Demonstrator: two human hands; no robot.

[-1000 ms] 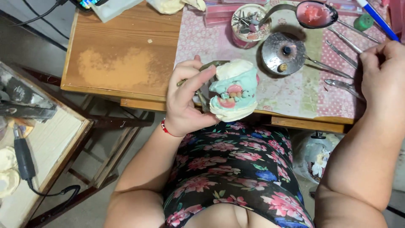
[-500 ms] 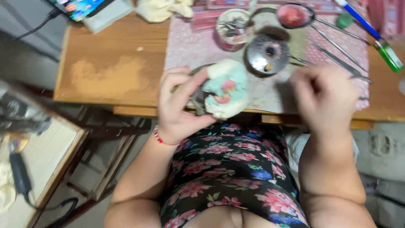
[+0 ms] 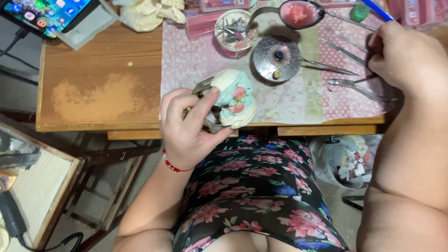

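Observation:
My left hand (image 3: 189, 126) grips a pale plaster dental model with pink wax and teeth (image 3: 235, 97), mounted on a metal hinged frame, held over the near table edge. My right hand (image 3: 406, 56) rests at the far right of the table with fingers curled over thin metal instruments (image 3: 359, 86); what it grasps is hidden under the fingers. A small metal burner with a tiny flame (image 3: 275, 58) stands between the hands.
A patterned pink mat (image 3: 196, 60) covers the wooden table (image 3: 98, 79). A cup of tools (image 3: 233, 30), a spoon with pink wax (image 3: 298, 13), a phone (image 3: 44, 11), plaster pieces (image 3: 149, 11). A bag of scraps (image 3: 347, 163) lies below on the right.
My right hand moved from the middle back out to the right over the instruments. The left hand kept holding the model, turning it slightly.

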